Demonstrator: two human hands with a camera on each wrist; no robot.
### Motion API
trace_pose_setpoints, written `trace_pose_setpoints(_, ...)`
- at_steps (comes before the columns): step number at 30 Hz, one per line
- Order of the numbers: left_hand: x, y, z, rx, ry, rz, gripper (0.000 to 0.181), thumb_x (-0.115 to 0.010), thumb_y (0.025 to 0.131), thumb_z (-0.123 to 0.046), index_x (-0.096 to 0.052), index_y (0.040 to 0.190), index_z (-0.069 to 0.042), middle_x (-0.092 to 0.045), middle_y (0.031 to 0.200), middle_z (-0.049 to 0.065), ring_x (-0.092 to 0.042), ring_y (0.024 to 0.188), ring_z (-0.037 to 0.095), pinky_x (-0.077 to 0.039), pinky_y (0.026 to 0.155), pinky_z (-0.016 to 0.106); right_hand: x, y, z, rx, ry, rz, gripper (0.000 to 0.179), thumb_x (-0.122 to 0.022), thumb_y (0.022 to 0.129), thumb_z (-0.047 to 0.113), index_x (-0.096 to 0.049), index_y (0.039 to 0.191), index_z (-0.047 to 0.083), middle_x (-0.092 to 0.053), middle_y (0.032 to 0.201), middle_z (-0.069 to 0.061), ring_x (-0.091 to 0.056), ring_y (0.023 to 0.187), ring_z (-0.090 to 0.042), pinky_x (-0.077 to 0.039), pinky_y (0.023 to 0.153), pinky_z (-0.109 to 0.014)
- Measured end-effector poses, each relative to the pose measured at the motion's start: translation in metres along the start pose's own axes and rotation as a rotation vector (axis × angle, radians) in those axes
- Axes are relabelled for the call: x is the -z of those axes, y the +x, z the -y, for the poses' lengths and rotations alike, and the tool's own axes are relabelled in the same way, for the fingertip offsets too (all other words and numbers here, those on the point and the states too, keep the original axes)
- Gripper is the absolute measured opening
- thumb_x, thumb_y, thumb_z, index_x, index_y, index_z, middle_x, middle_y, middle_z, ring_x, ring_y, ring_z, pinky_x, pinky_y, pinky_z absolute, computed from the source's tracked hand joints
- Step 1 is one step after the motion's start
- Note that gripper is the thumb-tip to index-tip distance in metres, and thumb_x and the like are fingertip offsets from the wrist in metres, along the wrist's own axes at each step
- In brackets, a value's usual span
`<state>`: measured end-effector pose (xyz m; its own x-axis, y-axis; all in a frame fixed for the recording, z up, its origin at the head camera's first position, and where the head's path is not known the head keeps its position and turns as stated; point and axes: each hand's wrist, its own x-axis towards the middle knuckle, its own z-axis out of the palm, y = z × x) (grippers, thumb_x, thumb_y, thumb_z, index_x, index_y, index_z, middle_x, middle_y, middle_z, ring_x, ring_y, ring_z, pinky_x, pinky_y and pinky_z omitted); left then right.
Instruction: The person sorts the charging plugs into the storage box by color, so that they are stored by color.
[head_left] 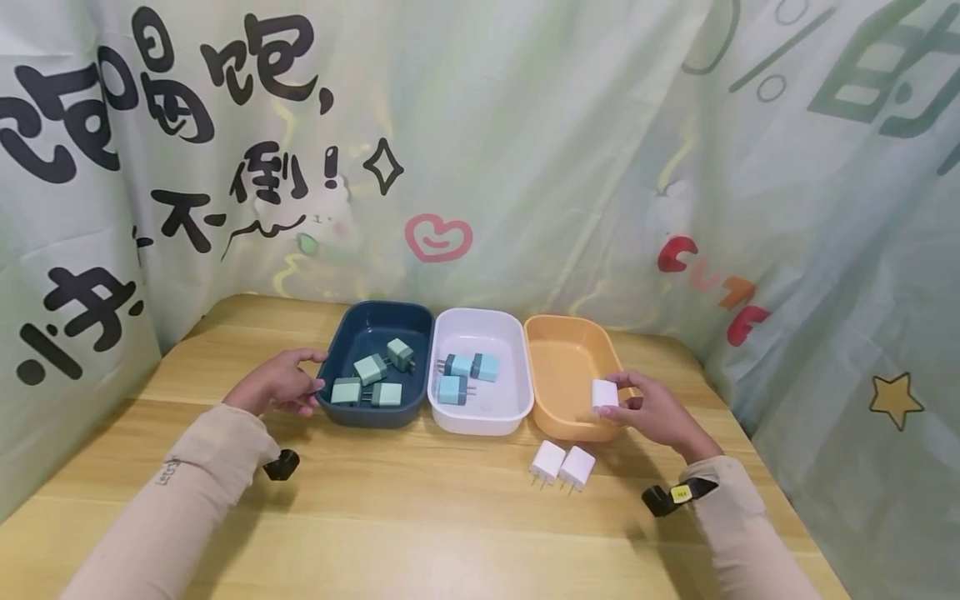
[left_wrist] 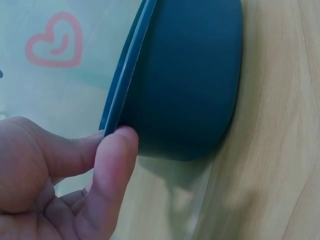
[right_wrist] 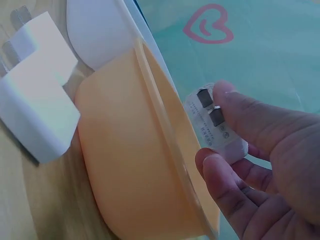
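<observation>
Between the fingers and thumb of my right hand [head_left: 651, 410] is a white charger plug [head_left: 604, 394], held over the right part of the orange tray [head_left: 566, 367]. Its two metal prongs [right_wrist: 211, 107] face the wrist camera. My left hand [head_left: 281, 383] pinches the rim of the dark blue tray [left_wrist: 180, 80] at its left side. Several pale green charger plugs [head_left: 370, 368] lie in that tray. The white tray [head_left: 498, 412] in the middle holds three light blue charger plugs [head_left: 452, 389]. Two more white charger plugs [head_left: 547, 462] sit on the table before the orange tray.
The three trays stand side by side on a wooden table [head_left: 420, 517]. Behind them hangs a printed curtain [head_left: 525, 167], which also closes in both sides. A small black camera [head_left: 660, 501] is strapped to the right wrist, another [head_left: 282, 465] to the left.
</observation>
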<state>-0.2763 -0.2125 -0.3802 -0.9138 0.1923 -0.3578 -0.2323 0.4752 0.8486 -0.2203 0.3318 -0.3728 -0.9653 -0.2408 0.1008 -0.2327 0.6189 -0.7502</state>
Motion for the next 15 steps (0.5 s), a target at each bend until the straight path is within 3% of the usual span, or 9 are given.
trace_pose_setpoints(7, 0.000, 0.001, -0.001, 0.003, 0.004, -0.007, 0.060, -0.049, 0.097, 0.004, -0.024, 0.151, -0.001, -0.056, 0.088, 0.018, -0.060, 0.067, 0.021, -0.058, 0.060, 0.034, 0.002, 0.012, -0.002, -0.034, 0.041, 0.030, 0.055, -0.076, 0.085, 0.013, -0.049, 0.127, -0.008, -0.055, 0.111, -0.026, -0.065, 0.081, -0.030, -0.055, 0.057, -0.032)
trace_pose_setpoints(15, 0.000, 0.001, -0.001, 0.001, -0.017, -0.005, 0.059, -0.048, 0.097, 0.005, -0.024, 0.150, 0.000, -0.054, 0.085, 0.017, -0.059, 0.065, 0.020, -0.058, 0.060, 0.033, 0.000, 0.022, -0.004, -0.039, 0.075, 0.034, 0.049, -0.076, 0.084, 0.006, -0.050, 0.124, -0.007, -0.054, 0.113, -0.025, -0.065, 0.080, -0.024, -0.058, 0.060, -0.039)
